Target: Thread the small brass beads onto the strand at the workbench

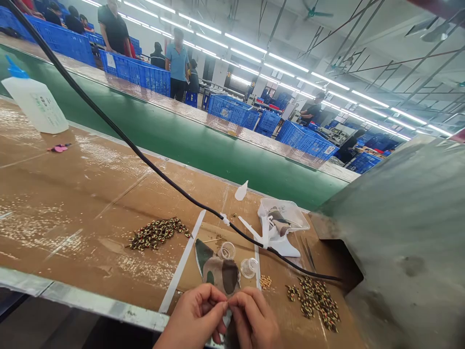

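Note:
My left hand (199, 315) and my right hand (254, 317) meet at the front edge of the workbench, fingertips pinched together. Whatever sits between the fingertips is too small to make out. Just beyond them lies a camouflage fabric piece (217, 270) on a brown board. Two small clear plastic cups (249, 267) stand beside the fabric, and a thin wooden stick (212, 240) lies above it. To the right are a little group of tan beads (265, 282) and a heap of small dark-and-gold parts (315, 301). A similar heap (159, 232) lies to the left.
A black cable (141, 154) crosses the bench diagonally. A clear plastic tub (298, 216) and tweezers (308, 252) lie at right, near a large metal housing (410, 242). A white bottle (35, 104) stands far left. Beyond runs a green conveyor belt (203, 145), with blue crates (152, 76) and people behind.

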### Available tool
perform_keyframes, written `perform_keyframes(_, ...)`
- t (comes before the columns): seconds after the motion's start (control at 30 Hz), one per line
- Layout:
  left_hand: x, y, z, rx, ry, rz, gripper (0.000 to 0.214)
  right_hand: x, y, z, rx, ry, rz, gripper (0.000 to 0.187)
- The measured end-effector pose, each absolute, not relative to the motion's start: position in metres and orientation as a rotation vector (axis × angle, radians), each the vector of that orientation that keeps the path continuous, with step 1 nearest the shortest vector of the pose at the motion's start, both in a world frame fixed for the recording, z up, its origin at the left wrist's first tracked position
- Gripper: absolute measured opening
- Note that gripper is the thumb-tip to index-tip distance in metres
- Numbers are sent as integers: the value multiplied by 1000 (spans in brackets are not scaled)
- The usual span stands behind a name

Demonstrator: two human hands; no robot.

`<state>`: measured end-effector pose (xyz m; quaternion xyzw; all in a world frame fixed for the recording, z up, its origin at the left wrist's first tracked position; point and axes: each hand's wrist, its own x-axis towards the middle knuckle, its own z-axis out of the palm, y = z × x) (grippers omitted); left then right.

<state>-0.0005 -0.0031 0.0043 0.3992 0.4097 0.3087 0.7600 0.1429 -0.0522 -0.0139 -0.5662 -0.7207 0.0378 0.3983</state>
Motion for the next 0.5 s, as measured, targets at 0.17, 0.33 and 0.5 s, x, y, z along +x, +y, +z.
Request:
perform_keyframes(0.17,0,0,-4,849,879,652,35,139,-50,-15,-1445,-1781,154,20)
perform_keyframes(0.33,-3,-2,-12,869,857,658,33,139,-49,-12,-1452,-1750,181,18)
perform_keyframes(0.5,-4,-3,-9,893,850,661,28,143,-49,-8,-1407,-1841,198,13)
